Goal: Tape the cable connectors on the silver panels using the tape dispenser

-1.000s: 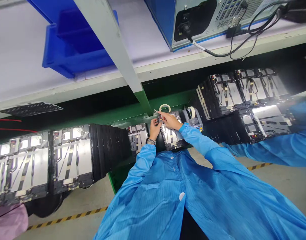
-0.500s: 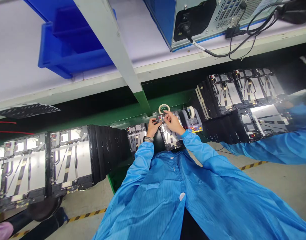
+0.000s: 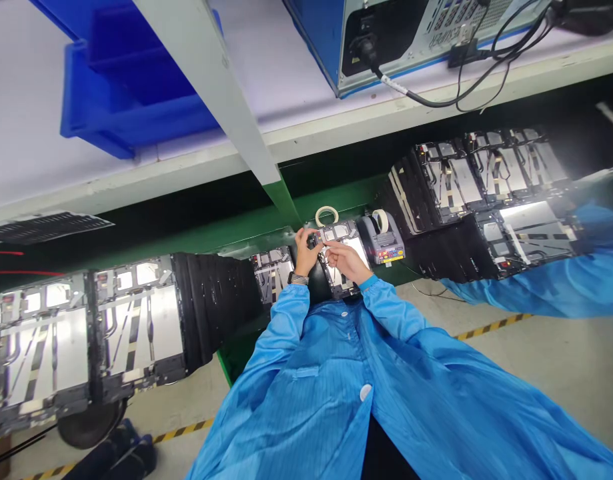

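Observation:
A flat electronic unit [image 3: 341,233] with a black frame and silver plates lies in front of me on the green bench. At its upper left corner, my left hand [image 3: 303,253] has thumb and index finger bent into a pinch. The index finger of my right hand [image 3: 350,261] reaches across the unit to the left thumb, its other fingers curled. Whatever small part lies between the fingertips is too small to make out. Just above the unit is a roll of pale tape [image 3: 327,215]. A grey tape dispenser [image 3: 382,235] stands to its right.
Stacks of similar units stand to the left [image 3: 141,320], beside my left wrist [image 3: 273,273] and to the right [image 3: 451,177]. A co-worker's blue sleeve [image 3: 516,290] reaches in at the right. Overhead, a shelf [image 3: 186,160] holds a blue bin [image 3: 136,127] and a computer case [image 3: 386,40].
My right hand has come down from the unit's top edge, its index finger now stretched left toward my left thumb. My left hand stays at the corner. The view has shifted slightly.

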`<state>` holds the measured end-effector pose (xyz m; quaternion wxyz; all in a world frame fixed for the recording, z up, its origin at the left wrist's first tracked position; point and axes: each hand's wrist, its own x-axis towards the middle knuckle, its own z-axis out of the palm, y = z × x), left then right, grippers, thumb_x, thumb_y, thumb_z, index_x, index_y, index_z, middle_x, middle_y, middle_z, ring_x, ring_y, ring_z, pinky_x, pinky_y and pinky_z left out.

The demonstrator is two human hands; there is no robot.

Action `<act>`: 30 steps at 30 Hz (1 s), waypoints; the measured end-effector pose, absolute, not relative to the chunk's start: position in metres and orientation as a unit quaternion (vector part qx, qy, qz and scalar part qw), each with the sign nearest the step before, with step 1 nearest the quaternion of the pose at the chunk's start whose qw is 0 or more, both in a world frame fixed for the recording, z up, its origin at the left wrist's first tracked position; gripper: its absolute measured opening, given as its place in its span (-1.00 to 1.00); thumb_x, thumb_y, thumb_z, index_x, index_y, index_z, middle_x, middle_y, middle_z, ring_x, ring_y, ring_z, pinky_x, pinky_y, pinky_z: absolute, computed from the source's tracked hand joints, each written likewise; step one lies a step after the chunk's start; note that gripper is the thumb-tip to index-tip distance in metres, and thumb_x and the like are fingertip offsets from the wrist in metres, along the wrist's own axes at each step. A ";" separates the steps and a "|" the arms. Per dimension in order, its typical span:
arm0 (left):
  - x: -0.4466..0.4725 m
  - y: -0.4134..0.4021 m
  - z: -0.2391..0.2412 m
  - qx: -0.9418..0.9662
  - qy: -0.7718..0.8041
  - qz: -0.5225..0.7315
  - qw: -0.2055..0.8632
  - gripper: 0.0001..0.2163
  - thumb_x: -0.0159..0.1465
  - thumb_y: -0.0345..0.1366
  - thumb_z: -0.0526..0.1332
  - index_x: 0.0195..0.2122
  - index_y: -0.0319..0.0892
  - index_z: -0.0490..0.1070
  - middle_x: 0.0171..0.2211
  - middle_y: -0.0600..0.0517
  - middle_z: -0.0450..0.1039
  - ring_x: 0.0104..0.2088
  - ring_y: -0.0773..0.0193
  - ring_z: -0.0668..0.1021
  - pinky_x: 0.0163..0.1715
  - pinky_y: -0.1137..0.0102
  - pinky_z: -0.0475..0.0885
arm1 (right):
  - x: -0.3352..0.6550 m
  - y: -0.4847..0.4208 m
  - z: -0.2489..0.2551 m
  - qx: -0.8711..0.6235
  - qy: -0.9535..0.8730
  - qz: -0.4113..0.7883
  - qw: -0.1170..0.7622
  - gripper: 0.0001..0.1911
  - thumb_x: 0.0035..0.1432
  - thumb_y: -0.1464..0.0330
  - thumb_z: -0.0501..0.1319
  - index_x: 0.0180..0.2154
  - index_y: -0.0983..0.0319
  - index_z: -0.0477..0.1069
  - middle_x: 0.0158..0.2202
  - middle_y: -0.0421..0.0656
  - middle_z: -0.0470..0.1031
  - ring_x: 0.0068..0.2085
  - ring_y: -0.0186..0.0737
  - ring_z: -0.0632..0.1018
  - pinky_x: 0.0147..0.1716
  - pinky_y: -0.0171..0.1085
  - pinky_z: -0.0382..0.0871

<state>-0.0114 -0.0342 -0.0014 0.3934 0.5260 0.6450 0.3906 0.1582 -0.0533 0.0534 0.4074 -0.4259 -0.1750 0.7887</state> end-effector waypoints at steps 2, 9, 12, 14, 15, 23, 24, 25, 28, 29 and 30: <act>-0.011 -0.032 0.002 0.557 0.642 0.378 0.367 -0.74 0.31 -0.31 0.35 0.03 -0.01 0.53 0.36 -0.11 0.22 0.46 -0.01 0.27 0.42 0.08 0.26 | 0.163 -0.056 0.056 -0.439 -0.186 0.768 0.427 -0.57 0.02 0.34 0.45 -0.02 0.24 0.59 -0.38 -0.18 0.59 -0.44 -0.32 0.45 -0.44 -0.28 0.23; -0.015 -0.029 0.004 0.609 0.635 0.320 0.352 -0.75 0.38 -0.29 0.29 0.04 0.07 0.62 0.45 -0.03 0.14 0.47 -0.12 0.23 0.46 -0.09 0.16 | 0.173 -0.062 0.058 -0.451 -0.197 0.748 0.445 -0.57 0.02 0.31 0.45 -0.02 0.22 0.60 -0.39 -0.19 0.57 -0.44 -0.32 0.44 -0.45 -0.28 0.23; -0.015 -0.031 0.004 0.594 0.635 0.325 0.371 -0.77 0.38 -0.28 0.30 0.03 0.08 0.63 0.44 -0.02 0.16 0.47 -0.10 0.23 0.48 -0.09 0.12 | 0.171 -0.061 0.057 -0.449 -0.196 0.751 0.443 -0.56 0.02 0.31 0.45 -0.02 0.22 0.60 -0.38 -0.19 0.58 -0.44 -0.32 0.44 -0.45 -0.28 0.23; -0.015 -0.031 0.004 0.580 0.629 0.344 0.387 -0.79 0.37 -0.27 0.33 0.00 0.08 0.64 0.41 -0.03 0.20 0.47 -0.11 0.24 0.49 -0.10 0.09 | 0.169 -0.060 0.057 -0.445 -0.189 0.756 0.441 -0.56 0.02 0.33 0.45 -0.01 0.23 0.59 -0.38 -0.19 0.58 -0.44 -0.32 0.44 -0.45 -0.29 0.23; -0.015 -0.031 0.004 0.573 0.624 0.356 0.394 -0.80 0.36 -0.26 0.34 -0.01 0.07 0.65 0.40 -0.04 0.22 0.47 -0.11 0.24 0.49 -0.10 0.07 | 0.168 -0.060 0.056 -0.442 -0.183 0.761 0.439 -0.56 0.02 0.34 0.44 -0.01 0.24 0.59 -0.38 -0.18 0.58 -0.44 -0.32 0.44 -0.44 -0.29 0.23; -0.015 -0.029 0.006 0.553 0.590 0.413 0.419 -0.52 0.29 -0.37 0.33 0.24 0.06 0.46 0.37 -0.08 0.24 0.47 0.01 0.25 0.51 0.05 0.09 | 0.155 -0.055 0.053 -0.398 -0.106 0.814 0.409 -0.66 0.06 0.40 0.38 -0.06 0.24 0.58 -0.38 -0.20 0.55 -0.43 -0.33 0.45 -0.40 -0.29 0.30; -0.015 -0.029 0.006 0.555 0.587 0.415 0.418 -0.50 0.29 -0.39 0.32 0.25 0.06 0.45 0.37 -0.08 0.24 0.47 0.02 0.25 0.51 0.06 0.09 | 0.154 -0.054 0.052 -0.395 -0.098 0.818 0.407 -0.67 0.07 0.41 0.37 -0.07 0.25 0.57 -0.39 -0.20 0.55 -0.44 -0.33 0.45 -0.40 -0.29 0.31; -0.015 -0.029 0.007 0.558 0.585 0.414 0.419 -0.50 0.28 -0.40 0.31 0.26 0.05 0.44 0.37 -0.09 0.25 0.47 0.02 0.25 0.51 0.06 0.10 | 0.152 -0.052 0.051 -0.392 -0.090 0.820 0.408 -0.68 0.08 0.41 0.36 -0.07 0.25 0.57 -0.39 -0.21 0.54 -0.44 -0.32 0.45 -0.39 -0.29 0.32; -0.017 -0.028 0.009 0.564 0.579 0.409 0.424 -0.48 0.28 -0.41 0.31 0.27 0.04 0.41 0.38 -0.09 0.25 0.48 0.01 0.24 0.49 0.06 0.13 | 0.149 -0.049 0.047 -0.391 -0.073 0.821 0.409 -0.72 0.11 0.40 0.36 -0.09 0.24 0.57 -0.41 -0.21 0.53 -0.43 -0.30 0.45 -0.38 -0.28 0.35; -0.018 -0.028 0.009 0.565 0.577 0.407 0.427 -0.48 0.28 -0.41 0.31 0.27 0.04 0.41 0.38 -0.09 0.24 0.48 0.01 0.24 0.49 0.06 0.13 | 0.149 -0.049 0.046 -0.392 -0.070 0.821 0.409 -0.73 0.12 0.39 0.35 -0.10 0.23 0.56 -0.41 -0.21 0.54 -0.43 -0.30 0.46 -0.38 -0.28 0.36; -0.019 -0.027 0.009 0.565 0.574 0.406 0.431 -0.47 0.28 -0.41 0.32 0.28 0.05 0.40 0.38 -0.09 0.24 0.48 0.02 0.24 0.49 0.07 0.13 | 0.149 -0.048 0.045 -0.392 -0.067 0.821 0.409 -0.74 0.13 0.39 0.35 -0.10 0.23 0.56 -0.41 -0.21 0.54 -0.43 -0.29 0.46 -0.38 -0.28 0.36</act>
